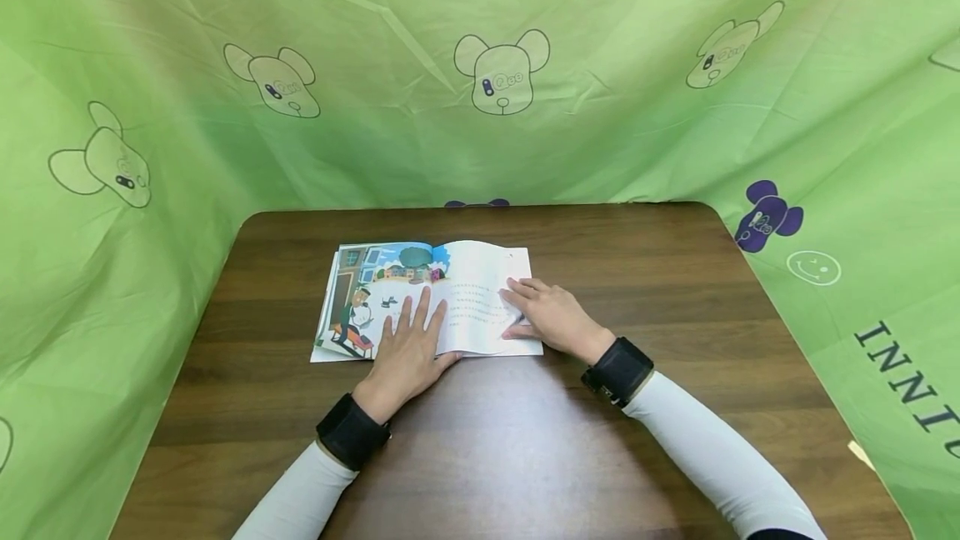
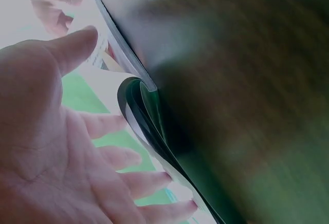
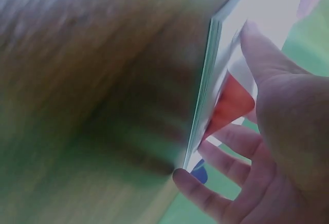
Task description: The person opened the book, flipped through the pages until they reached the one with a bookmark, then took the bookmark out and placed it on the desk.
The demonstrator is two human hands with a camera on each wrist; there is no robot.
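An open picture book [image 1: 401,261] lies on the table, with a colourful illustration on its left side and lines of print on a white right-hand page [image 1: 476,273]. My left hand [image 1: 408,357] rests near the book's lower middle, fingers straight and spread. In the left wrist view the left palm [image 2: 46,157] faces the book's curved lower edge [image 2: 149,136]. At the right edge, my right hand [image 1: 555,319] grips the printed page between bent fingers and thumb. That page buckles there, baring a red patch [image 3: 229,103] in the right wrist view.
The brown wooden table [image 1: 637,273] extends around the book on all sides. A green curtain [image 1: 390,132] printed with bear heads hangs behind and beside the table. Black bands [image 1: 618,369] circle both wrists over white sleeves.
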